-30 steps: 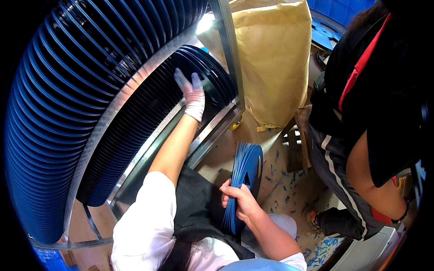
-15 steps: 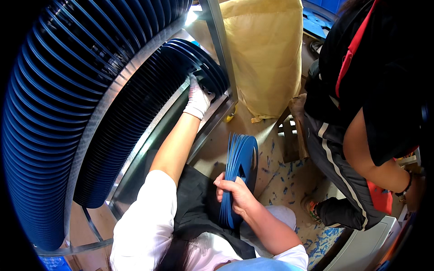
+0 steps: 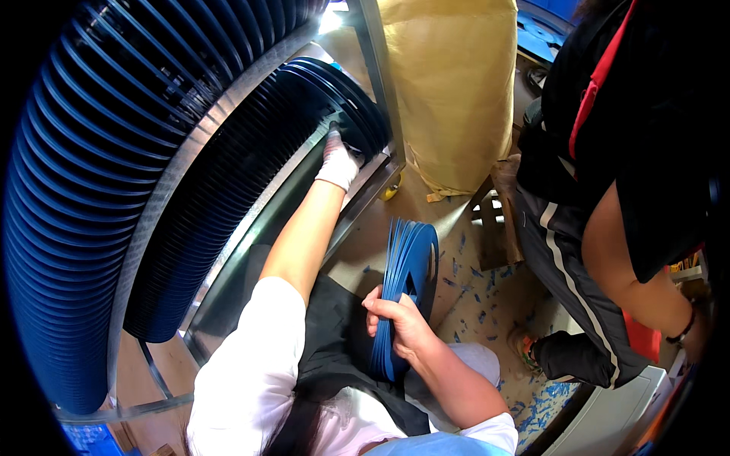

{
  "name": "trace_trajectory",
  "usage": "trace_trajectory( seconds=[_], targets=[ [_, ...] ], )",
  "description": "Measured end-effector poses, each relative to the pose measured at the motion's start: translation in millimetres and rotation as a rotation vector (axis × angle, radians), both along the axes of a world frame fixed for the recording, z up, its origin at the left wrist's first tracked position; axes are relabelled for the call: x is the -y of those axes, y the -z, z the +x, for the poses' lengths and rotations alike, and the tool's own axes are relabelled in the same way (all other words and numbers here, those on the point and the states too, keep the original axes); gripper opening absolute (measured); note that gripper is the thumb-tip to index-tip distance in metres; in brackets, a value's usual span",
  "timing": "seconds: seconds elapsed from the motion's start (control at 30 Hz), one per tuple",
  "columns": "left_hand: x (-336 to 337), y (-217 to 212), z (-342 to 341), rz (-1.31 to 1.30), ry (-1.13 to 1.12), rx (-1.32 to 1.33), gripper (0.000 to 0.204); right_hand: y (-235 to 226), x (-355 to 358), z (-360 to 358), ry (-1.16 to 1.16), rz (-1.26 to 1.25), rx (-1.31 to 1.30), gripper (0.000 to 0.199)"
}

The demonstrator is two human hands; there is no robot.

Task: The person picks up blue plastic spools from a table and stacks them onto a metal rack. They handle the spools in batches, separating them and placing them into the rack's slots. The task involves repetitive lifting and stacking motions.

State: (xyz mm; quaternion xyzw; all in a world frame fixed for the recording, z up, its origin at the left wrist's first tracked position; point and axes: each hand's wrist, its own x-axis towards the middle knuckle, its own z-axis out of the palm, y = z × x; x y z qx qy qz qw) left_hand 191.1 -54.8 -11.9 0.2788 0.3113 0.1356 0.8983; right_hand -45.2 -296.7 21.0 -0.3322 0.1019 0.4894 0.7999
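My left hand, in a white glove, reaches into a metal rack. It is closed at the inner part of the end blue reel discs of the lower row; some fingertips are lost in the shadow there. In my right hand, which is bare, I grip a thin bundle of blue reel discs. The bundle stands on edge over my lap, its discs fanned slightly apart at the top. Thumb and fingers close round the bundle by its middle openings.
A larger upper row of blue discs curves along the left, above a metal rail. Beyond the rack stands a tall yellow sack. A person in dark clothes is close on the right. Blue scraps litter the floor.
The view has shifted slightly. The end discs by my left hand sit a little closer together. My right hand keeps its grip on the bundle.
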Motion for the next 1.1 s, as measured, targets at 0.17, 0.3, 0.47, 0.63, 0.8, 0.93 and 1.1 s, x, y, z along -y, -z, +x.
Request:
trace_trajectory(
  seconds=[0.17, 0.3, 0.47, 0.63, 0.8, 0.93, 1.1],
  targets=[
    [-17, -18, 6, -0.060, 0.200, 0.004, 0.079, -2, 1, -1, -0.006, -0.005, 0.009, 0.013],
    [-61, -14, 23, -0.057, 0.205, -0.089, 0.075, -5, 1, -4, -0.018, -0.001, 0.013, 0.013],
    [-37, -28, 15, -0.022, 0.248, -0.116, 0.064, -3, 3, 1, 0.000, -0.035, 0.019, 0.013],
    [-24, -19, -14, 0.039, 0.259, -0.011, 0.058, -1, -1, 3, -0.003, -0.033, 0.010, 0.013],
    [1, -14, -43, 0.071, 0.060, 0.130, 0.026, 4, -1, 8, -0.022, -0.016, -0.008, 0.013],
    [0, -12, -54, 0.091, 0.015, 0.189, 0.015, 6, -2, 8, -0.022, -0.027, -0.005, 0.013],
    [14, -20, -64, 0.166, -0.041, 0.206, 0.017, 8, -1, 10, -0.017, -0.035, -0.001, 0.012]
  ],
)
